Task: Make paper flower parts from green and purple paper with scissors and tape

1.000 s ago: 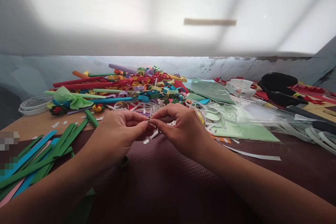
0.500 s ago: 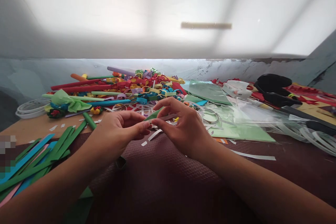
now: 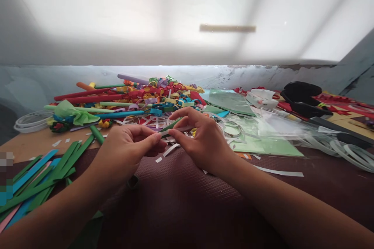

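My left hand is closed, thumb and fingers pinching the end of a narrow green paper strip at the centre of the view. Close beside it, my right hand is closed too, its thumb and forefinger pinched at the same spot. A thin pale strip runs from that pinch toward the right palm; whether it is stuck to the green paper I cannot tell. Below the left wrist sits a small dark paper ring, partly in shadow.
Cut green, blue and pink paper strips lie at the left. Behind the hands is a heap of colourful paper chains and rolled tubes. Light green sheets, plastic sleeves, white strip coils and a black case fill the right.
The green strip between my hands has turned slightly and lies lower. Both hands stay nearly in place, and the whole view has shifted a little.
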`<state>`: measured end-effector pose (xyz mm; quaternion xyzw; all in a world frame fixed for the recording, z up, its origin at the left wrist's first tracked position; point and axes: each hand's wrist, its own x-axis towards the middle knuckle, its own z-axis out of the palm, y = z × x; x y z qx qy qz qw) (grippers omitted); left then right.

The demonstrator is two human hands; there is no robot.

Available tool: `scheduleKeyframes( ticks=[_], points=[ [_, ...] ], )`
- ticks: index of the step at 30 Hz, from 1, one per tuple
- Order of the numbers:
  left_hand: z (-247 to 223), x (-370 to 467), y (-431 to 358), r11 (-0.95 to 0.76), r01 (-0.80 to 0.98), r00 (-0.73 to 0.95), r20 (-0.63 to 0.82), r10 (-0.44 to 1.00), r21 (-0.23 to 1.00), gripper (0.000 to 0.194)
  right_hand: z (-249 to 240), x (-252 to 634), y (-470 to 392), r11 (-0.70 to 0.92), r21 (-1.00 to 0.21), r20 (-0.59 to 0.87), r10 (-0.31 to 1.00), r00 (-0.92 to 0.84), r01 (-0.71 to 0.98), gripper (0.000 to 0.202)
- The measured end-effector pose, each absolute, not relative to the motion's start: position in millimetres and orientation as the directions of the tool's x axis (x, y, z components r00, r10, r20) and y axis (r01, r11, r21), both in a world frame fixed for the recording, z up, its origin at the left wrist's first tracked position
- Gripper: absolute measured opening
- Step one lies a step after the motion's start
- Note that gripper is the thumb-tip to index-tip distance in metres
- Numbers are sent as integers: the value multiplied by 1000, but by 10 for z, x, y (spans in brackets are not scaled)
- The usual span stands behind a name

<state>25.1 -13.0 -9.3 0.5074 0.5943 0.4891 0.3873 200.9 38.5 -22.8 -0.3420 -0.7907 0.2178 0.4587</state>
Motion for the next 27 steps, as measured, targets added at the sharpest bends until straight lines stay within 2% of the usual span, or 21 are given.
scheduleKeyframes(
  ticks=[7,13,19,27],
  points=[
    [-44,248,-136,-15,296,-66,36,997,955,28,-207,2011,319,810,-466,675,586,-447,357,25],
    [-76,237,-134,3,236,-128,28,991,972,31,-169,2038,383,703,-578,616,709,-344,413,26],
    [-110,238,-116,17,135,-119,-1,993,991,31,-179,2078,461,700,-615,610,714,-343,364,29],
    [-91,266,-117,9,109,-103,2,995,994,24,-194,2062,487,665,-648,573,747,-337,371,32]
  ],
)
